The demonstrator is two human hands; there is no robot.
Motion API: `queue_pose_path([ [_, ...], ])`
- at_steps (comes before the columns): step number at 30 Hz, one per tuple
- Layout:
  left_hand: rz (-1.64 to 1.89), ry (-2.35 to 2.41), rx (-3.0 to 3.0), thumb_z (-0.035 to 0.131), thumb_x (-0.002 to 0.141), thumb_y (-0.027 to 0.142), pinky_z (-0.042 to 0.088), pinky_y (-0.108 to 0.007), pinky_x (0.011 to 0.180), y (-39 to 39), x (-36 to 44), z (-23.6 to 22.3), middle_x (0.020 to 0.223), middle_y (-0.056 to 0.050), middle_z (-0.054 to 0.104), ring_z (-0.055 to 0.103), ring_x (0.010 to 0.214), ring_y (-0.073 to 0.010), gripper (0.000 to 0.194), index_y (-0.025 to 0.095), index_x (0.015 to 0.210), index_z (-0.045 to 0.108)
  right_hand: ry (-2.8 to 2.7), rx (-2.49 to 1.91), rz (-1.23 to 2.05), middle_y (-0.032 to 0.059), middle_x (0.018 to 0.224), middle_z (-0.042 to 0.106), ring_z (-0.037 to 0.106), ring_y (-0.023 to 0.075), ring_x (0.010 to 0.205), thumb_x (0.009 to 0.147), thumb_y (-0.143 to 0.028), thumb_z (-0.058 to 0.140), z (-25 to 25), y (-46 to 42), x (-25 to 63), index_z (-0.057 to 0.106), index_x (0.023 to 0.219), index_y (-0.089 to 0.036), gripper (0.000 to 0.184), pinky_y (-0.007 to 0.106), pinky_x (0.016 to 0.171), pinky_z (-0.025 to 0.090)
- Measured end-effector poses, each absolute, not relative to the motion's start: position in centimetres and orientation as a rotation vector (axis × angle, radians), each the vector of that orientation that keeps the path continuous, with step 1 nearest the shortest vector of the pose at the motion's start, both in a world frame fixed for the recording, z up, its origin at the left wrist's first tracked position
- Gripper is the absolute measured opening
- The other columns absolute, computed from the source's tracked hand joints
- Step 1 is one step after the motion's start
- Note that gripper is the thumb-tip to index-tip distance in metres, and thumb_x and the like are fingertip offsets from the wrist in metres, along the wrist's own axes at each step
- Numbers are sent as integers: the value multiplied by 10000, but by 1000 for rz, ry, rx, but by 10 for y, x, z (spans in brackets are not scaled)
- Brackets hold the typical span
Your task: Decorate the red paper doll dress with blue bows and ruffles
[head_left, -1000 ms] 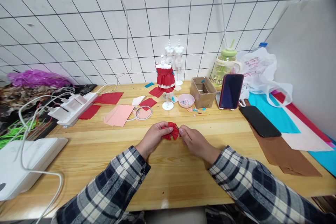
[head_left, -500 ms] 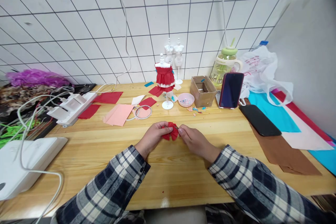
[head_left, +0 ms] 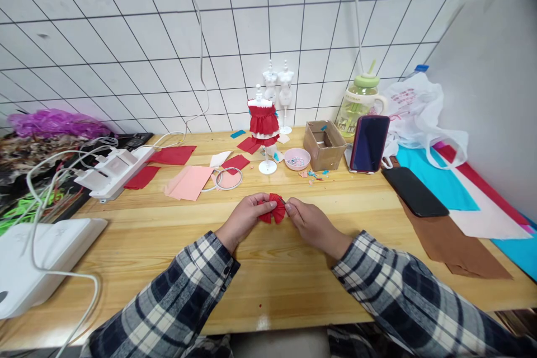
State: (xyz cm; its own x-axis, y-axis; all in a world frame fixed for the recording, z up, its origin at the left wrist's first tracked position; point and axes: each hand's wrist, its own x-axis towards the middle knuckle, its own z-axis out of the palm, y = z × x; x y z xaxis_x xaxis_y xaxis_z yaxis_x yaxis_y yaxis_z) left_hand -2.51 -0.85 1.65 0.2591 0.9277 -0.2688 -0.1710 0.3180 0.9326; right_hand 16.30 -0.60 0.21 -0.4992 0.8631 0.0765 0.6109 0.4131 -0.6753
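Note:
Between my hands, above the wooden table, is a small pleated piece of red crepe paper (head_left: 277,212) with a ruffled edge. My left hand (head_left: 247,215) pinches it from the left, thumb on top. On the other side, my right hand (head_left: 310,221) is closed round a small thin metal tool (head_left: 283,201). The tool's tip reaches the paper's upper right edge; most of it is hidden in my fingers, so its kind is unclear. Beyond my hands stands a small white mannequin (head_left: 267,166) wearing a ruffled red and white dress (head_left: 264,123).
Behind are more white mannequins (head_left: 286,89), a pink bowl (head_left: 297,159) of beads, a cardboard box (head_left: 323,148), a propped phone (head_left: 369,144) and a bottle (head_left: 356,103). Pink sheets (head_left: 191,182), two rings (head_left: 229,179) and a power strip (head_left: 121,173) lie left; a black phone (head_left: 415,191) and brown paper (head_left: 457,251) right.
Almost nothing differs. Both hands keep their places, and the red crepe paper and the tool tip have shifted very slightly.

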Motion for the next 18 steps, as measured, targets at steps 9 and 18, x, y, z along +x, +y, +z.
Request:
queue_pose_path([
  [9,919,1026,959,771,695,353,410,-238,581,-8,-24,16,727,-81,710,617,619,-145,283,114,804,666,-2275,-1286,820,7,718,555,511,155,666,1000,-388,240,3,-7,162,481,847,-217,332,249,624,322],
  [18,926,1034,980,764,699,354,397,-240,569,-8,-24,15,715,-80,706,607,604,-142,280,114,798,658,-2250,-1244,874,-3,706,545,491,145,644,998,-387,255,2,-6,162,482,833,-216,329,249,615,320],
])
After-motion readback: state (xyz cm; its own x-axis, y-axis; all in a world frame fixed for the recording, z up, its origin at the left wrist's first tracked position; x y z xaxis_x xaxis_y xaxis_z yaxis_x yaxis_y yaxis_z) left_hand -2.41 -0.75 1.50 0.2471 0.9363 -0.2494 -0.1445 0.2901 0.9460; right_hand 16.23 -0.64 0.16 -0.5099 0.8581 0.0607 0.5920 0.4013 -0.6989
